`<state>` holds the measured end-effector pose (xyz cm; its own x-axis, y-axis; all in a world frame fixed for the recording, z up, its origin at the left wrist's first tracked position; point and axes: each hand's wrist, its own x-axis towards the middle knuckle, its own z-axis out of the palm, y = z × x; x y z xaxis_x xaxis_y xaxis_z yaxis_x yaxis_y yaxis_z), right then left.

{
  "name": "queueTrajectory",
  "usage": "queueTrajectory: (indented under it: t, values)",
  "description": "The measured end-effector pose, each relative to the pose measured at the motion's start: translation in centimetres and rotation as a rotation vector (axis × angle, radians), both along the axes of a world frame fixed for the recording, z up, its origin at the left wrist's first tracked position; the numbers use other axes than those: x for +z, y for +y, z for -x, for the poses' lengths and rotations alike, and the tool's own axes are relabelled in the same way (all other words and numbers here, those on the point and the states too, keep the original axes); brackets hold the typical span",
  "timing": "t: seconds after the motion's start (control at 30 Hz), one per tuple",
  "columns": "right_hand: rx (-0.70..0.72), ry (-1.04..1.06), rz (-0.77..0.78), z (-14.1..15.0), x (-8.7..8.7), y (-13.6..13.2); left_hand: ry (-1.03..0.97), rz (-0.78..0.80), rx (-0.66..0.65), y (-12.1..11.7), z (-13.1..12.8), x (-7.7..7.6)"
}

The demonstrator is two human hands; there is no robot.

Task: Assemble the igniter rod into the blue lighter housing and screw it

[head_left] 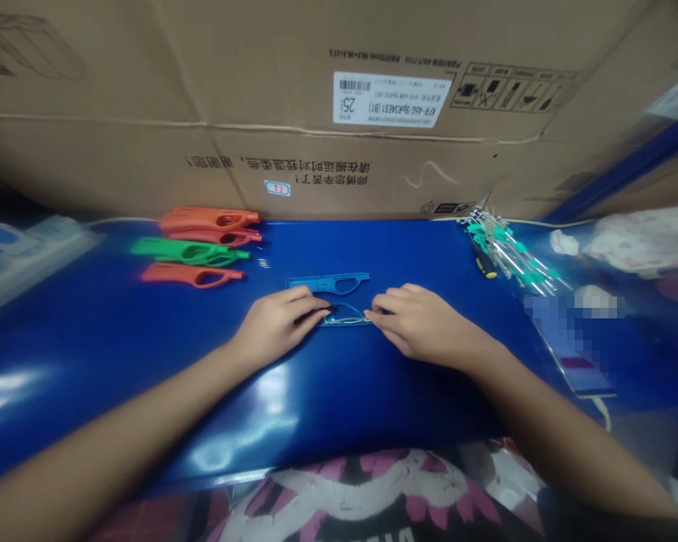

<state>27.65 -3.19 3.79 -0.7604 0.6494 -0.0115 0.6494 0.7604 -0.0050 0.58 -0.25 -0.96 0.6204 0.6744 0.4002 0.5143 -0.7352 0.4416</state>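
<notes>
At far left I see orange shells (209,219) and a green shell (189,251) lying on the blue desk (118,331). My left hand (276,322) and right hand (421,322) pinch opposite ends of a clear blue shell (344,316), fingers clamped on it, just in front of a solid blue shell (328,282). Behind, the cardboard box (260,98) label reads "25" and "KFR-46G". Green-handled tools (508,252) lie at right.
</notes>
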Motion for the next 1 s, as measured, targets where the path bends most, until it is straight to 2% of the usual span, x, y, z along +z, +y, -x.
queueTrajectory:
  t: [0.1,0.17,0.4,0.5,0.6,0.8,0.9,1.0]
  values:
    - [-0.052,0.034,-0.045,0.5,-0.2,-0.3,0.002,0.002,0.002,0.0,0.0,0.0]
    - [-0.11,0.107,-0.013,0.6,-0.6,-0.1,0.001,-0.005,0.0,0.0,-0.1,0.0]
    - [-0.355,0.581,0.372,0.3,-1.6,1.1,-0.023,0.005,-0.015,-0.2,0.3,0.1]
    - [-0.487,0.619,0.5,0.7,-1.6,1.2,-0.042,0.032,-0.029,-0.1,0.5,0.1]
    - [-0.576,0.565,0.51,1.2,-1.5,1.2,-0.042,0.057,-0.028,-0.1,0.5,0.0]
    - [-0.516,0.456,0.399,1.2,-1.4,1.3,-0.033,0.064,-0.019,0.0,0.5,0.2]
    - [-0.428,0.504,0.311,1.0,-1.3,0.8,-0.026,0.047,-0.017,-0.1,0.4,0.2]
    - [-0.331,0.552,0.307,1.3,-1.3,0.0,-0.022,0.018,-0.037,-0.3,0.3,0.2]
